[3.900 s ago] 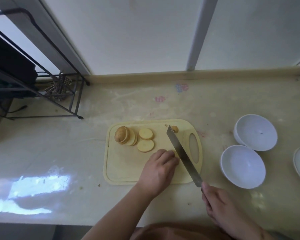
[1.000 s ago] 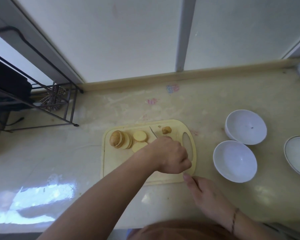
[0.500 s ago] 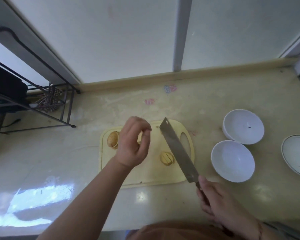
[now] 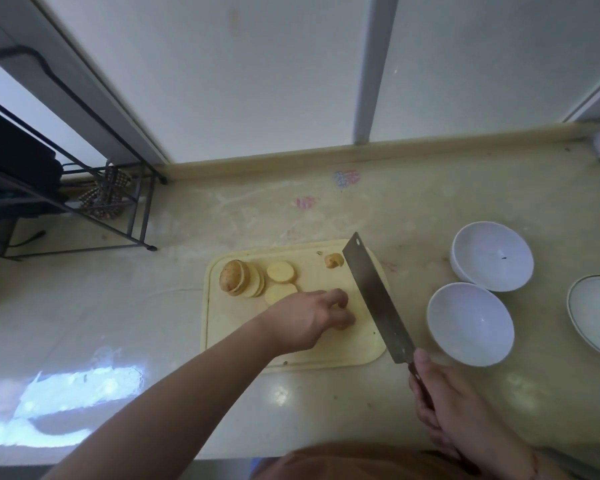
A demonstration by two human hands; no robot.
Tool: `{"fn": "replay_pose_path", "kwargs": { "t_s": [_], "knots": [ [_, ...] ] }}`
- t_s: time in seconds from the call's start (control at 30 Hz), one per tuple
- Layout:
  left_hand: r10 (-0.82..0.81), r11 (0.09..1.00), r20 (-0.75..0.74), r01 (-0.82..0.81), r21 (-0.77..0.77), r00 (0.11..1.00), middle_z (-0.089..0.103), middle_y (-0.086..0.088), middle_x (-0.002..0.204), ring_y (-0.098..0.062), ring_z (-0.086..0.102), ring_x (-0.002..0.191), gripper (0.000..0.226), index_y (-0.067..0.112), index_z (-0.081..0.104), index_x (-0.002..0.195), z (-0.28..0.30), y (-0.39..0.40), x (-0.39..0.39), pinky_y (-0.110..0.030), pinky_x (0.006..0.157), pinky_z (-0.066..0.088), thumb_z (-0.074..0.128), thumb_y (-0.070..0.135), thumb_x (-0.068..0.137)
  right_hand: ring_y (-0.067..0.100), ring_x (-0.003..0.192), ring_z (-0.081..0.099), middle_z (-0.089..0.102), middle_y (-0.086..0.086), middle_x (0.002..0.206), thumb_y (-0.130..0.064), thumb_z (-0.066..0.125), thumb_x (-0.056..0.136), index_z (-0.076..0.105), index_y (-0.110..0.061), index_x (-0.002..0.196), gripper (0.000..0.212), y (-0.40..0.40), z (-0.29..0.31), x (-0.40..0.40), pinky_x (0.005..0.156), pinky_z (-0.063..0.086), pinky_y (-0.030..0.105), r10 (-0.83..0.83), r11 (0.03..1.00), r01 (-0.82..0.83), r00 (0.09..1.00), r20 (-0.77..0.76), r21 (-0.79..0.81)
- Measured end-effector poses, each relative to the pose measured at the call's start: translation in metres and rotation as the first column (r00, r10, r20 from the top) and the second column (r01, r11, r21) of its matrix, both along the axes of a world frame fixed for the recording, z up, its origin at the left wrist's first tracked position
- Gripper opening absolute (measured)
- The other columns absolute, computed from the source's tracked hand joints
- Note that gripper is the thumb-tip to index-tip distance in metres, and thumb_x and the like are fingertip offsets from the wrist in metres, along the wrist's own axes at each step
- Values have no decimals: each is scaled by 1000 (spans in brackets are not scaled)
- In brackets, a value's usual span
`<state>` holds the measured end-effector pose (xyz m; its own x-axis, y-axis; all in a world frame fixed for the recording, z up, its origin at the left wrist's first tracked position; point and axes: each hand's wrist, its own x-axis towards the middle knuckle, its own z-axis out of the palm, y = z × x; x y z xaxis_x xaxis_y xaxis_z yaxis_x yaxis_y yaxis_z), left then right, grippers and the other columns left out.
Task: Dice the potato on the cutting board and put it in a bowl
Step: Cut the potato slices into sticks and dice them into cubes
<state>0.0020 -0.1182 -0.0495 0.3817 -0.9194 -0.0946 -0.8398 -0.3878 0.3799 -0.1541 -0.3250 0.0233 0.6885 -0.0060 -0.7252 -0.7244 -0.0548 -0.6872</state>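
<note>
Three white bowls (image 4: 470, 323) hold no potato; L hand (image 4: 309, 318) pinches slice (image 4: 342, 323), R (image 4: 444, 393) grips cleaver (image 4: 378, 296).

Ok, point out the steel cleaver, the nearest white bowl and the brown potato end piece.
steel cleaver (image 4: 374, 296): head view, middle of the blade.
nearest white bowl (image 4: 470, 323): head view, inner wall.
brown potato end piece (image 4: 334, 260): head view, its top.

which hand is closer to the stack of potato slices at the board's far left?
Left. The left hand reaches over the cutting board, just right of the stack of potato slices. The right hand grips the cleaver handle, off the board's near-right corner.
</note>
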Motion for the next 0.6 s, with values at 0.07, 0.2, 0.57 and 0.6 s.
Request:
{"fn": "replay_pose_path", "kwargs": {
  "t_s": [0.07, 0.2, 0.57, 0.6],
  "knots": [
    [105, 994, -4, -105, -39, 994, 58, -11, 116, -27, 64, 77, 34, 16, 67, 115, -1, 2, -8, -27, 55, 44, 63, 0, 85, 15, 39, 20, 26, 9, 51, -64, 36, 83, 40, -9, 66, 57, 0, -3, -1, 40, 20, 21, 24, 1000, -24, 1000, -1, -20],
    [443, 888, -9, -440, -132, 897, 59, -7, 106, -25, 62, 73, 29, 16, 66, 115, -6, 2, -37, -30, 51, 51, 65, 13, 86, 17, 44, 22, 26, 5, 52, -69, 36, 80, 38, -14, 64, 58, -1, -10, -2, 41, 22, 24, 96, 991, -94, 995, 14, -98],
    [776, 544, -292, -828, -138, 559, 54, -3, 97, -26, 61, 73, 31, 8, 68, 114, -10, -20, -73, -38, 69, 56, 70, 16, 85, 9, 51, 44, 49, -3, 50, -70, 24, 80, 42, -15, 59, 61, 17, -26, -2, 61, 40, 30, 341, 857, -266, 935, 99, -441],
    [775, 540, -299, -829, -146, 557, 54, -3, 99, -25, 62, 73, 32, 8, 67, 115, -11, -20, -73, -38, 71, 56, 70, 16, 85, 9, 50, 42, 48, -1, 49, -69, 24, 78, 42, -15, 59, 60, 18, -25, -1, 61, 40, 30, 335, 863, -262, 937, 103, -432]
  ]
}}
